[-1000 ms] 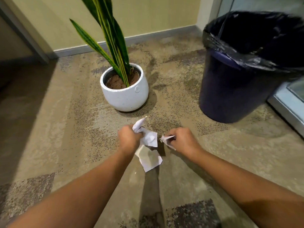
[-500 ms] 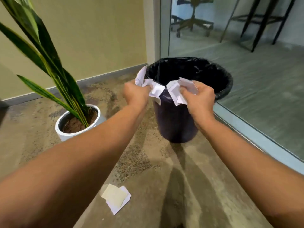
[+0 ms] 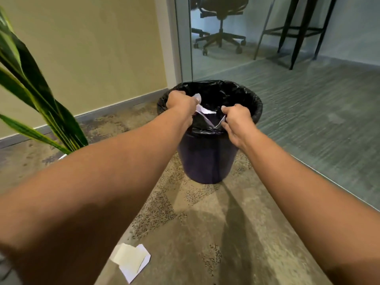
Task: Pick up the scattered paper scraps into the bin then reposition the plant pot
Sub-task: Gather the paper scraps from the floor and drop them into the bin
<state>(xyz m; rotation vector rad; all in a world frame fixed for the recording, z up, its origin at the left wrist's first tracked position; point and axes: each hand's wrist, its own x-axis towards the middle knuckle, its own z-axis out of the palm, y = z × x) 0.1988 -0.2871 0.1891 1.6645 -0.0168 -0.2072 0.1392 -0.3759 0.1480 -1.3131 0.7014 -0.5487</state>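
No readable text, label, brand or number anywhere. Blank on the white paper scraps (image 3: 131,261) lying at six o'clock.

Beige wall (image 3: 92,48), mottled carpet (image 3: 205,233), glass partition (image 3: 267,38), office chair (image 3: 221,23) behind.

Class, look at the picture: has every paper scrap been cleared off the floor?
No: a paper scrap lies on the floor, short of the bin.

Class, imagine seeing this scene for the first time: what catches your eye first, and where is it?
Two bare arms reach forward: the left hand and right hand hold white paper scraps over the black-lined bin at centre. More paper lies on the floor in front, and green plant leaves fill the left.
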